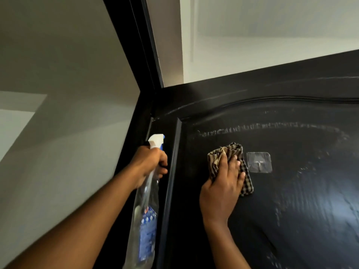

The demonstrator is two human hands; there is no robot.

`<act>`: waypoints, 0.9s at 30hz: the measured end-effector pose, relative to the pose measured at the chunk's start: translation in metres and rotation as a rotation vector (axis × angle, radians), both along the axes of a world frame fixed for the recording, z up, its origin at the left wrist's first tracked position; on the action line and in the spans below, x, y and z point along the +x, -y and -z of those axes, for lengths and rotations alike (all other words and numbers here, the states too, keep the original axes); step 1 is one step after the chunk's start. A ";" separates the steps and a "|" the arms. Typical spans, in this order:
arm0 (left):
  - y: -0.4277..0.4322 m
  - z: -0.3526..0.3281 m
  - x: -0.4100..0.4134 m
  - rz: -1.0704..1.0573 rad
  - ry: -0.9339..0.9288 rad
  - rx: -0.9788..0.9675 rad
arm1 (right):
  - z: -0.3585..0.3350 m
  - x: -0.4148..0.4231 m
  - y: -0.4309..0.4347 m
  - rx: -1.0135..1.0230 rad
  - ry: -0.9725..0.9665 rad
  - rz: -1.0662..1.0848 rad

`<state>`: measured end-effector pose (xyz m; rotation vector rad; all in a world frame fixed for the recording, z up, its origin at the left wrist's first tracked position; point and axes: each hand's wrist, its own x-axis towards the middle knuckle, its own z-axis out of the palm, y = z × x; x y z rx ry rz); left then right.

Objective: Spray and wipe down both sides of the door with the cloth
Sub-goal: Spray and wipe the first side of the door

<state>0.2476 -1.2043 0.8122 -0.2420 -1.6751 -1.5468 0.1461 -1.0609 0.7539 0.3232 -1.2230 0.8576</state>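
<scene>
So, I'd guess partway through this side: the matte black door (291,200) shows wet streaky smears above and to the right of the right hand (221,187), which presses a folded checked cloth (235,149) flat, fingers straight. The left hand (149,164) grips a clear plastic spray bottle (144,210) by its neck. A clear adhesive hook (259,162) sits just right of the cloth. Other side of the door: can't tell.

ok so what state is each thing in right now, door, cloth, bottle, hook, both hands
black panelled door: wet, streaky wipe marks across the panel
brown checked cloth: bunched, pressed against the door
clear plastic spray bottle: held by its neck, white and blue head up
clear adhesive hook: stuck on the door, nothing hanging, right beside the cloth
left hand: grips the bottle
right hand: fingers straight, presses the cloth
</scene>
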 end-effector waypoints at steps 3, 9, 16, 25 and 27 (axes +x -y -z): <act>0.029 -0.032 -0.002 -0.050 -0.046 -0.003 | -0.013 -0.008 0.024 0.034 -0.001 0.042; 0.050 -0.072 -0.004 -0.106 -0.108 -0.043 | -0.027 -0.024 0.059 0.078 -0.026 0.111; 0.051 -0.084 -0.027 -0.095 -0.079 -0.061 | -0.071 -0.030 0.076 0.166 -0.088 0.223; 0.041 -0.105 -0.040 -0.152 -0.161 -0.034 | -0.096 -0.052 0.081 0.315 -0.135 0.450; 0.037 -0.108 -0.041 -0.135 -0.162 -0.061 | -0.093 -0.057 0.079 0.340 -0.127 0.486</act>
